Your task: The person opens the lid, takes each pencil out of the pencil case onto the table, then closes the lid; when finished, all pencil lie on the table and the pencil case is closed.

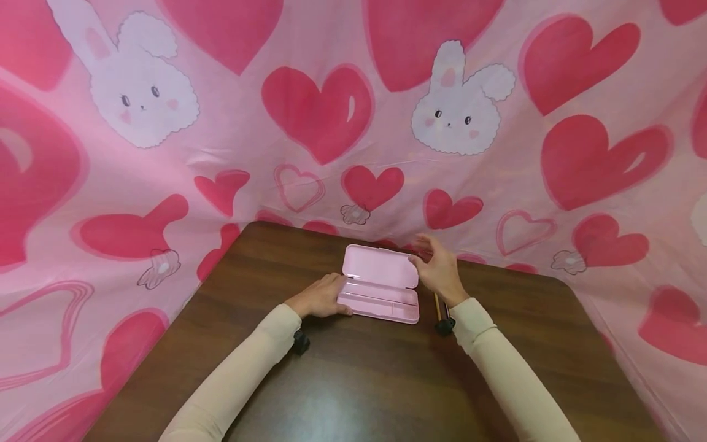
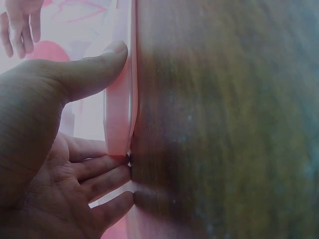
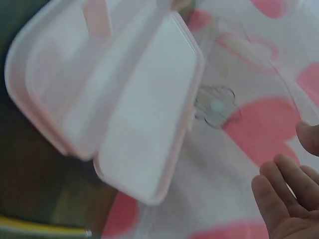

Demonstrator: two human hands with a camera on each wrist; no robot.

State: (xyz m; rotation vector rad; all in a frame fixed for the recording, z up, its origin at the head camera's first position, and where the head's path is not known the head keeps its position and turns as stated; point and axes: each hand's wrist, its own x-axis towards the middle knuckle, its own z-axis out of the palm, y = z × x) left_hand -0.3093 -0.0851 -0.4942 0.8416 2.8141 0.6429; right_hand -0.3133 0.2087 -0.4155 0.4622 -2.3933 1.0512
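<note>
A pink pencil case [image 1: 378, 299] lies opened on the table, its lid [image 1: 381, 265] tilted back on the far side. Inside, the tray is divided into compartments. My left hand [image 1: 320, 296] grips the case's left end; the thumb lies along the front side and the fingers reach round the end, as the left wrist view shows. Beside the lid's right end is my right hand [image 1: 440, 270], fingers spread. In the right wrist view that hand [image 3: 291, 191] holds nothing and stands apart from the case [image 3: 70, 84].
A yellow pencil [image 1: 437, 306] lies right of the case, partly hidden by the right wrist, with a darker stick-like thing beside it. The brown wooden table [image 1: 342, 380] ends at a pink cloth [image 1: 386, 141] printed with hearts and rabbits.
</note>
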